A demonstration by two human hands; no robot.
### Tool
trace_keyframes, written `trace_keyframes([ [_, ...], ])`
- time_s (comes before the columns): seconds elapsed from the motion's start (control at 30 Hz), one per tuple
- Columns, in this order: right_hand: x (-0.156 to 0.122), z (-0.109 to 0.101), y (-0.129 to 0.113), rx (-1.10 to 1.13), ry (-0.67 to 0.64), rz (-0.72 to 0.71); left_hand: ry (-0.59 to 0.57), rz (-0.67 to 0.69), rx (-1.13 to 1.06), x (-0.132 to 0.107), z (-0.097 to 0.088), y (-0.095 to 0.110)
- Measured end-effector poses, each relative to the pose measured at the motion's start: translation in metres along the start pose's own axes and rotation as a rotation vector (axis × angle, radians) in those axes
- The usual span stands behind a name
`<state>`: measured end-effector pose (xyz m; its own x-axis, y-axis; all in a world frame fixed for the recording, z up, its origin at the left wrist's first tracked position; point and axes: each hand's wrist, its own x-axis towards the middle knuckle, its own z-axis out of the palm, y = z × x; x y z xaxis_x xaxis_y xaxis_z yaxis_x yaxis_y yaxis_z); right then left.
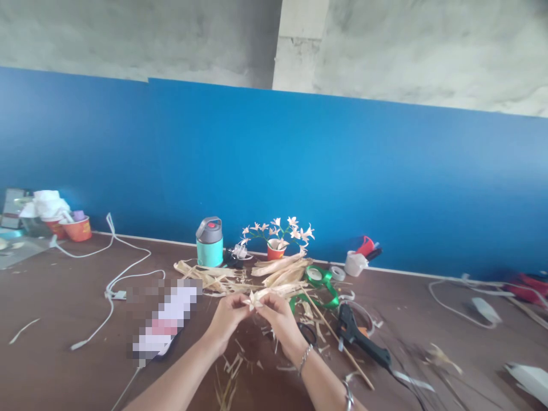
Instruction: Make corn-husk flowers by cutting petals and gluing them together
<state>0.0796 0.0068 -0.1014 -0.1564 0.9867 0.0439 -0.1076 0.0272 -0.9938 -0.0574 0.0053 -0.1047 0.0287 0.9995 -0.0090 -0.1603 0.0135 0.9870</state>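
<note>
Between my two hands is a small pale flower (253, 301) with pointed petals, like dried husk. My left hand (233, 315) pinches it from the left. From the right, the thumb and fingers of my right hand (274, 314) pinch it too. Just beyond my hands lie strips of dried corn husk (282, 271) and a second pile of husk (214, 278). Behind them, several similar flowers (294, 233) on green stems stand in a red paper cup (276, 250). Husk scraps (233, 371) are scattered under my forearms.
To the right lie a black glue gun (363, 337), a thin stick (338, 339), green ribbon (329, 294) and a tape roll (338, 273). A turquoise flask (209, 245) stands behind. At left are a blurred-out phone-like object (166, 319) and white cables (113, 279). A blue partition (274, 165) backs the table.
</note>
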Motion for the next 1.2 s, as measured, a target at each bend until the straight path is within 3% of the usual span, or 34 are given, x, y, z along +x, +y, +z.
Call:
trace_keyframes([
  [0.2,-0.001,0.0,-0.005,0.114,-0.014,0.153,-0.039,0.007,0.043,-0.001,0.001,-0.001],
  [0.47,0.002,-0.002,0.007,0.179,0.049,0.204,-0.095,0.004,-0.081,-0.002,0.003,0.003],
  [0.8,0.001,0.003,0.003,-0.009,-0.03,-0.038,-0.064,-0.004,-0.204,-0.006,0.002,0.01],
  [1.2,0.001,0.002,0.01,-0.283,0.013,-0.082,-0.07,0.002,-0.202,-0.005,0.001,0.009],
])
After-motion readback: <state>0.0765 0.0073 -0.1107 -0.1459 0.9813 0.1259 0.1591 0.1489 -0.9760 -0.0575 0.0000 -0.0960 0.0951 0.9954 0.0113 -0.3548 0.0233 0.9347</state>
